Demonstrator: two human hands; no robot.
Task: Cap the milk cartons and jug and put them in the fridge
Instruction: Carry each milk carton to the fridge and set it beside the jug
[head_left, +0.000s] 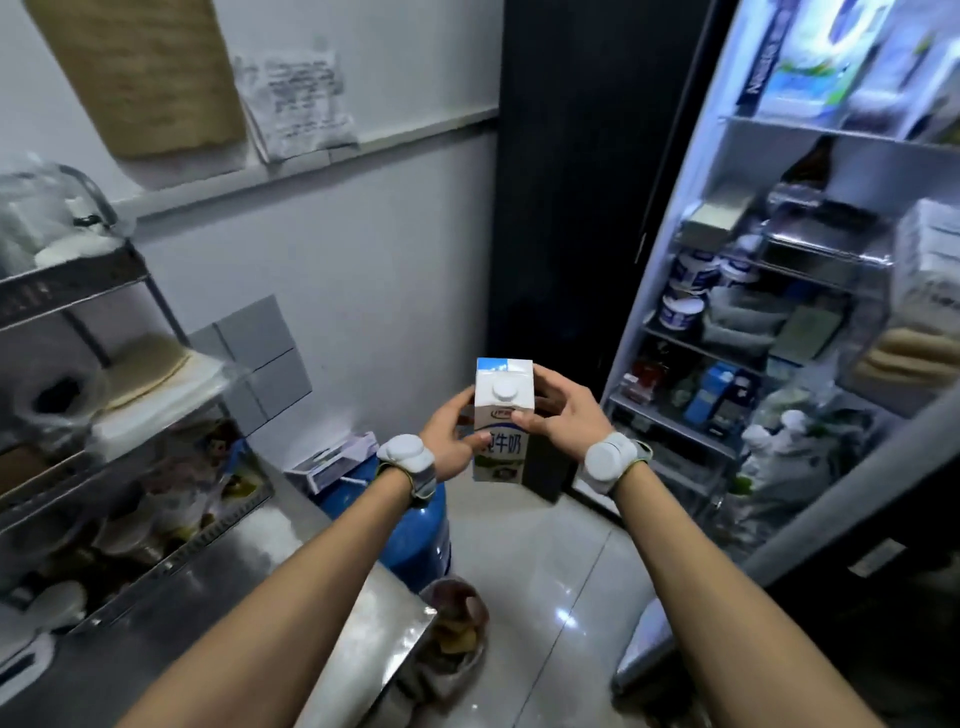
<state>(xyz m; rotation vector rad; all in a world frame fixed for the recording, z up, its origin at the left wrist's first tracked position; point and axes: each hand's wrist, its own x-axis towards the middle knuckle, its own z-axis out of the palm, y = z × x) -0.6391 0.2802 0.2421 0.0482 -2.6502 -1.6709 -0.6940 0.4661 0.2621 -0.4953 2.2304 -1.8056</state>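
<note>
A white and blue milk carton (502, 415) is held upright in mid air, in front of me, above the tiled floor. A white round cap (504, 389) sits on its sloped top. My left hand (451, 439) grips the carton's left side. On the right side my right hand (558, 413) wraps around it, thumb on the front face. The open fridge (675, 291) stands to the right, lit inside, its shelves crowded with tubs, cartons and bags. No jug is in view.
A steel counter (249, 587) lies at lower left with a wire rack (104, 322) of dishes and boxes on it. A blue water bottle (415, 535) and a bag of produce (457, 623) sit on the floor between counter and fridge.
</note>
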